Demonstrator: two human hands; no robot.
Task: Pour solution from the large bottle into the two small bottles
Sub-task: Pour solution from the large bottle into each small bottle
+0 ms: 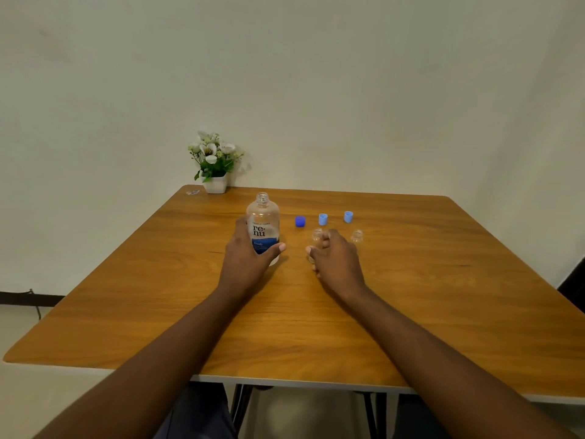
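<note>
The large clear bottle with a blue and white label stands upright and uncapped on the wooden table. My left hand wraps around its lower half. Just to its right, a small clear bottle stands with its neck showing between the thumb and fingers of my right hand, which closes around its body and hides most of it. A second small clear bottle stands free further right. Both small bottles are uncapped.
Behind the bottles stand a dark blue cap and two light blue caps in a row. A white pot of flowers sits at the far left corner by the wall.
</note>
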